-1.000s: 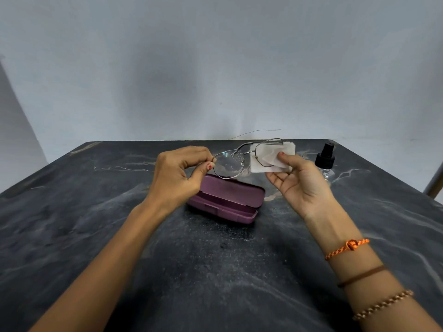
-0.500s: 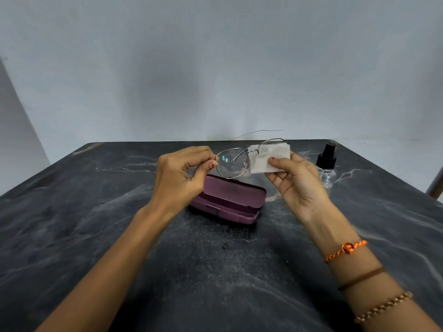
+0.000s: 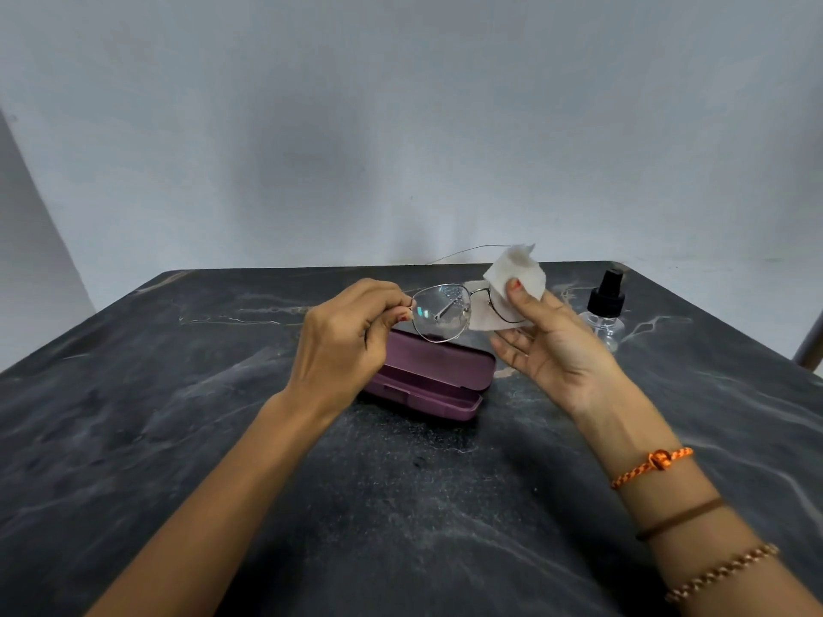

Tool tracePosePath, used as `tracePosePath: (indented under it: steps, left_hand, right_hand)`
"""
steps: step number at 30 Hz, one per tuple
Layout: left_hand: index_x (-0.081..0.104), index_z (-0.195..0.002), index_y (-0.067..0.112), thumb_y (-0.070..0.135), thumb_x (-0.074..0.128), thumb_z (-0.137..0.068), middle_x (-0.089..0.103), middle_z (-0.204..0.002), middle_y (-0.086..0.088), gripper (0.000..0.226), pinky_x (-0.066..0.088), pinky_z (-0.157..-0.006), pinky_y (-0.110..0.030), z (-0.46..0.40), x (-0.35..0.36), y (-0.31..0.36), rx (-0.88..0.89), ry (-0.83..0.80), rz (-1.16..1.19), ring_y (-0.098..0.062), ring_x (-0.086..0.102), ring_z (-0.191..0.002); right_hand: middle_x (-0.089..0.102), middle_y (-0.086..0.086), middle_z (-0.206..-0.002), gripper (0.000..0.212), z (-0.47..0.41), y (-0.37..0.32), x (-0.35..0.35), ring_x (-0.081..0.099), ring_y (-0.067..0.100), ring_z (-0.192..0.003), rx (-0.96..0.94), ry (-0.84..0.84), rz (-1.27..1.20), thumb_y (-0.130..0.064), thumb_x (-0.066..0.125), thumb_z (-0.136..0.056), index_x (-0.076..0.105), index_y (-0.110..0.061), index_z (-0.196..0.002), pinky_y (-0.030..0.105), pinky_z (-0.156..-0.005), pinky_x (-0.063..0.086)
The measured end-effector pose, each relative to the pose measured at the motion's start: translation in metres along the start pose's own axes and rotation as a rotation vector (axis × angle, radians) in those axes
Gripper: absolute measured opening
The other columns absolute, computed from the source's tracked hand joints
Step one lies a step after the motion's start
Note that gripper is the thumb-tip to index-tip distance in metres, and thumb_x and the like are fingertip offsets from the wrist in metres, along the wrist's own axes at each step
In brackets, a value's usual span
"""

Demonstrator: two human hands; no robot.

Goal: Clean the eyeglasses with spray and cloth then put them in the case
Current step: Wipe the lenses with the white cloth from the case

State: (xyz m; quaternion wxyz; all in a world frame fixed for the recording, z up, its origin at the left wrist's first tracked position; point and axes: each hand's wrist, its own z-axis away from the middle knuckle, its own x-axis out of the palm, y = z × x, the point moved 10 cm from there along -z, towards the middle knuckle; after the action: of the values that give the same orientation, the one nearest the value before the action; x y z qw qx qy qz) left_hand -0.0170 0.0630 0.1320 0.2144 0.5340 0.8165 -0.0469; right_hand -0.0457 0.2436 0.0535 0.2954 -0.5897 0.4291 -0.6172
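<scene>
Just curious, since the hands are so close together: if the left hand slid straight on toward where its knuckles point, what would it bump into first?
Probably the cloth pinched in the right hand, since the left hand already holds the eyeglasses between them; depth is unclear.

Head view, sole camera: sitting at the person's head, looking forward and down over both forearms. Wide-angle lens is bending the bench (image 3: 133, 438) edges. Left hand (image 3: 343, 345) and right hand (image 3: 552, 349) are sitting close, mid-frame. Beyond the hands, the bench's far edge and a pale wall (image 3: 401, 126) are filling the upper half.
</scene>
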Motion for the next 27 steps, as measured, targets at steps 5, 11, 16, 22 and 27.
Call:
tracePosePath:
  steps: [5,11,16,22,27]
  left_hand:
    - [0.067,-0.082,-0.005,-0.006,0.064,-0.076,0.069,-0.078,-0.016,0.008,0.048,-0.072,-0.008,-0.001,-0.004,-0.003,0.010,0.014,-0.022,-0.008,0.059,-0.073]
    - [0.068,-0.081,-0.005,-0.003,0.063,-0.077,0.068,-0.077,-0.015,0.007,0.046,-0.070,-0.004,-0.003,-0.005,-0.005,-0.014,0.013,0.039,-0.008,0.058,-0.075]
    - [0.068,-0.082,-0.006,-0.005,0.062,-0.076,0.069,-0.077,-0.016,0.008,0.051,-0.068,-0.012,-0.002,-0.002,-0.001,0.002,0.008,0.092,-0.011,0.059,-0.075]
    - [0.067,-0.082,-0.004,-0.002,0.061,-0.077,0.068,-0.079,-0.015,0.008,0.052,-0.067,-0.013,-0.003,-0.005,-0.005,-0.034,0.018,0.107,-0.013,0.061,-0.074]
    - [0.062,-0.082,0.000,0.002,0.054,-0.082,0.058,-0.080,-0.002,0.009,0.049,-0.059,-0.037,-0.003,-0.009,-0.010,-0.103,0.047,0.095,-0.016,0.056,-0.068]
  right_hand:
    - [0.072,-0.002,-0.058,0.018,0.000,0.000,-0.001,0.067,0.005,-0.053,0.051,-0.037,0.069,-0.006,0.064,-0.066,0.064,-0.012,-0.083,0.015,-0.053,0.054]
    - [0.073,0.006,-0.062,0.004,0.001,0.003,-0.009,0.070,0.015,-0.057,0.096,0.063,-0.298,-0.004,0.056,-0.082,0.058,-0.007,-0.081,0.025,-0.059,0.057]
    - [0.073,0.003,-0.061,0.003,0.002,0.009,-0.003,0.070,0.013,-0.057,0.075,0.051,-0.322,-0.013,0.060,-0.081,0.059,-0.010,-0.082,0.024,-0.056,0.058]
    - [0.074,0.001,-0.064,0.023,0.000,-0.001,0.005,0.070,0.009,-0.061,-0.003,-0.055,-0.134,-0.001,0.062,-0.061,0.062,-0.008,-0.083,0.020,-0.062,0.058]
    - [0.074,0.002,-0.067,0.028,0.001,-0.009,0.006,0.071,0.011,-0.064,0.018,-0.107,0.005,0.001,0.058,-0.061,0.062,-0.007,-0.087,0.021,-0.061,0.058]
